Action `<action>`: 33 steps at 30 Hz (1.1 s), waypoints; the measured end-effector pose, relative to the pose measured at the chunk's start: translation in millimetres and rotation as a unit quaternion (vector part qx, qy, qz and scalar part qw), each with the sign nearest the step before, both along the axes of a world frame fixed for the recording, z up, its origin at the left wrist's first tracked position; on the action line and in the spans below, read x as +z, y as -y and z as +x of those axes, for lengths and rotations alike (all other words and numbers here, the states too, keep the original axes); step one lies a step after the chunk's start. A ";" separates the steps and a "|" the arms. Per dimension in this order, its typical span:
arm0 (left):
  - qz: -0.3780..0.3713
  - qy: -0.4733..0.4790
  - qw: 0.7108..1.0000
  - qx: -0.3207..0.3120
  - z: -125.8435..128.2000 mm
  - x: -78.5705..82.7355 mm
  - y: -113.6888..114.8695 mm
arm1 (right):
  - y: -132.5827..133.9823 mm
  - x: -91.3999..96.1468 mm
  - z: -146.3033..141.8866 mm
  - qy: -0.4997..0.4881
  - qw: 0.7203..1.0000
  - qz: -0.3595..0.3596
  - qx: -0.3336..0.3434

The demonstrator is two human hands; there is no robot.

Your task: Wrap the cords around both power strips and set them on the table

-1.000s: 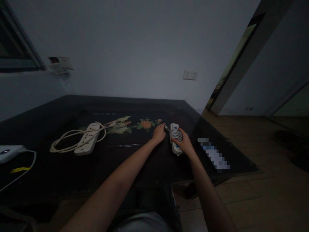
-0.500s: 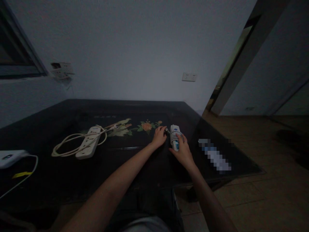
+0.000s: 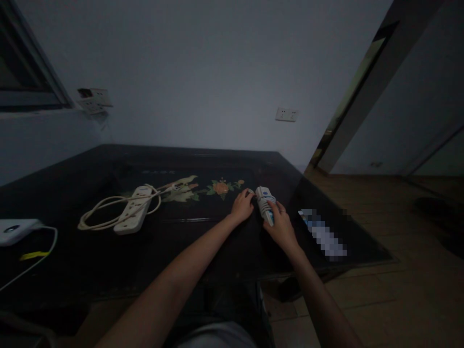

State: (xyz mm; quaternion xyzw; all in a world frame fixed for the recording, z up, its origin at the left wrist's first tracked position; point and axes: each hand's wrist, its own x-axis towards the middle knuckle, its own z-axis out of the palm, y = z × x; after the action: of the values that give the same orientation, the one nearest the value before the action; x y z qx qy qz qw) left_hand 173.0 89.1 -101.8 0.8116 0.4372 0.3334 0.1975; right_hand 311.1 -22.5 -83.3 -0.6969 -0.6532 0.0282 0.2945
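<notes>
A white power strip (image 3: 264, 193) with a small blue mark lies on the dark table, its pale cord (image 3: 267, 200) wound round its middle in several turns. My right hand (image 3: 282, 227) is closed round the near end of the strip, thumb on the left side and fingers on the right. Just left of the strip, my left hand (image 3: 242, 207) has its fingers curled together on a small pale plug (image 3: 250, 192), mostly hidden by the fingertips. Between the plug and the strip there is a narrow gap.
Left on the table (image 3: 203, 256) lies another white power strip (image 3: 135, 212) with a loosely looped cord (image 3: 90, 224). A white device (image 3: 16, 231) with a cable and a yellow strip (image 3: 34, 255) are at far left. A blurred flat packet (image 3: 324, 237) lies right; wall sockets (image 3: 286, 114) are behind.
My right hand has shifted slightly right, and the wound strip's near end has swung right with it. My left hand has stayed close to the strip. The view has tilted slightly.
</notes>
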 end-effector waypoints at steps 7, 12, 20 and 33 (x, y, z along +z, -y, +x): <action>-0.008 0.053 0.999 0.008 -1.0 -2.4 -0.2 | 2.7 0.0 -4.0 -0.014 0.999 0.038 -0.029; -0.029 0.123 0.992 0.019 1.5 -0.8 -1.6 | 4.7 2.5 -3.3 -0.033 0.994 0.098 -0.030; -0.076 0.265 0.960 0.042 -23.6 31.0 -13.8 | 4.0 1.6 1.3 -0.051 0.980 0.191 -0.005; -0.005 0.270 0.962 0.049 -237.7 92.7 30.1 | 10.8 30.5 -52.0 -0.083 0.962 0.212 0.153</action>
State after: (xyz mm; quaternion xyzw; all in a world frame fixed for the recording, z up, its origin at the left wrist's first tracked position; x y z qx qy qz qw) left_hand -64.6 59.1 -9.1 0.6678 0.4085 0.5474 0.2959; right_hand 259.1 -33.4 -52.9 -0.5058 -0.7162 -0.0083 0.4807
